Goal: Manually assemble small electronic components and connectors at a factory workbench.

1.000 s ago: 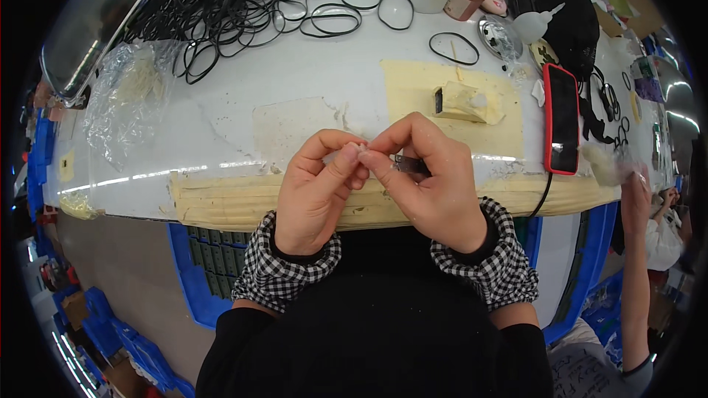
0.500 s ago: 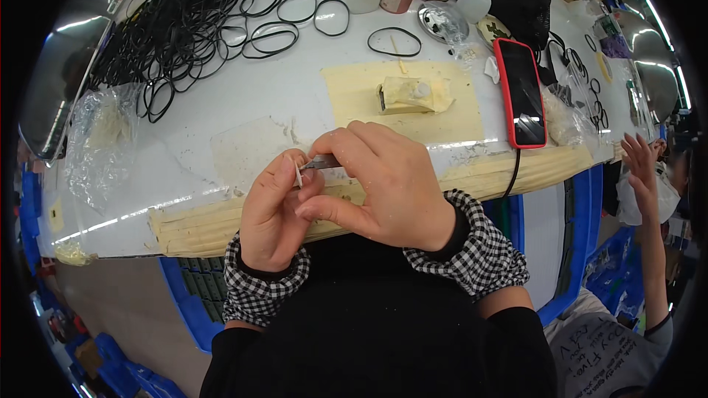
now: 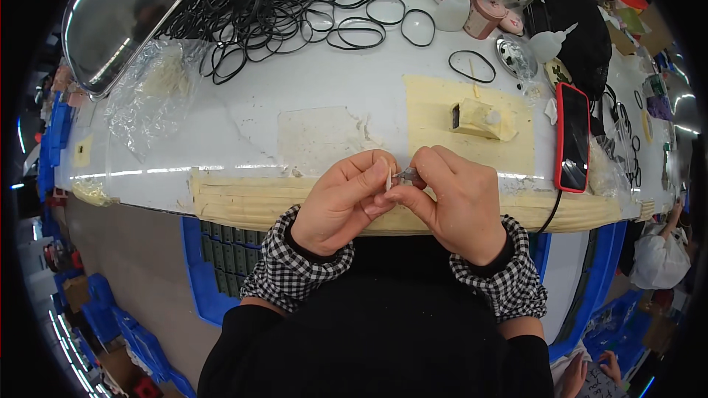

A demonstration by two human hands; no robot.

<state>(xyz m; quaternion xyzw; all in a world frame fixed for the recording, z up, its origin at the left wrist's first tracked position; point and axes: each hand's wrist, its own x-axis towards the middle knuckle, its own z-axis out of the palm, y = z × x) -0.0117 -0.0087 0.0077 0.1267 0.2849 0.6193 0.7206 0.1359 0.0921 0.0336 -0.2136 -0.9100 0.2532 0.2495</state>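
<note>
My left hand (image 3: 343, 203) pinches a small, thin whitish piece (image 3: 389, 181) upright between thumb and fingers. Closed around a short grey metal tool, probably a small blade, (image 3: 407, 175) is my right hand (image 3: 466, 206). The tool's tip points left at the piece, touching it or nearly so. My right thumb lies close to the piece's lower end. Both hands are together over the padded yellowish front edge (image 3: 243, 199) of the table. Fingers hide most of the tool and part of the piece.
Beyond my hands, a tape-wrapped block (image 3: 483, 119) sits on a yellow patch (image 3: 428, 144). A red-cased phone (image 3: 573, 136) with a cable lies right. Black bands (image 3: 251, 0) are heaped far left, near a clear plastic bag (image 3: 151, 96). A co-worker's hands (image 3: 590, 374) show lower right.
The view has swung left, so the table sits farther right in the picture. My right hand has tilted, its thumb now up by the piece. A co-worker's raised arm has come down.
</note>
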